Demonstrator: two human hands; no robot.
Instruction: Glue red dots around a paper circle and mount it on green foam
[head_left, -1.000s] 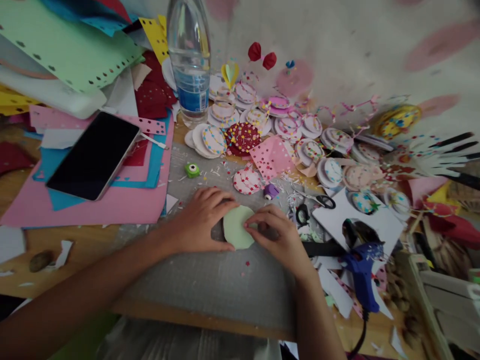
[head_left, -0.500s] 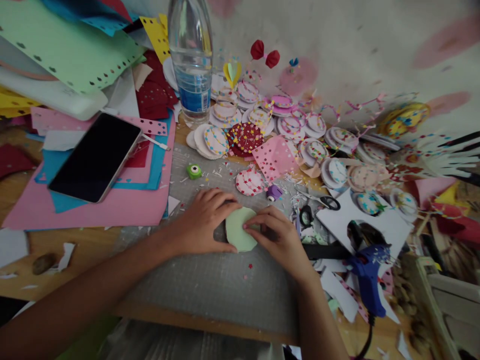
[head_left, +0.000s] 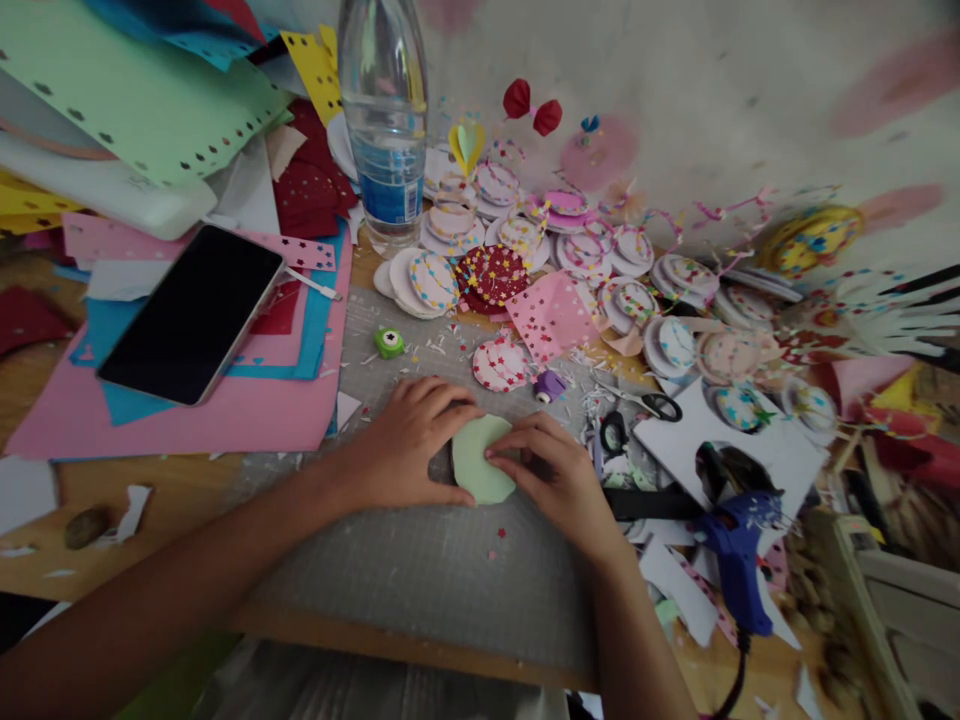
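Note:
A pale green paper circle [head_left: 474,470] lies flat on a grey cutting mat [head_left: 420,590] in front of me. My left hand [head_left: 412,445] steadies its left side, with curved fingers at the top edge and the thumb at the bottom. Over the circle's right half, the thumb and index finger of my right hand [head_left: 544,465] pinch together at the paper. A tiny reddish spot shows at those fingertips, too small to name. Below the circle lies a small red star [head_left: 502,533]. Beyond my hands are a green craft punch [head_left: 389,342] and a purple craft punch [head_left: 550,386].
Scissors [head_left: 656,405] and a blue glue gun [head_left: 739,560] lie to the right among paper scraps. Several decorated paper discs [head_left: 499,365] crowd the back. A water bottle [head_left: 386,150] stands at back left, and a phone [head_left: 195,315] rests on coloured paper [head_left: 300,425].

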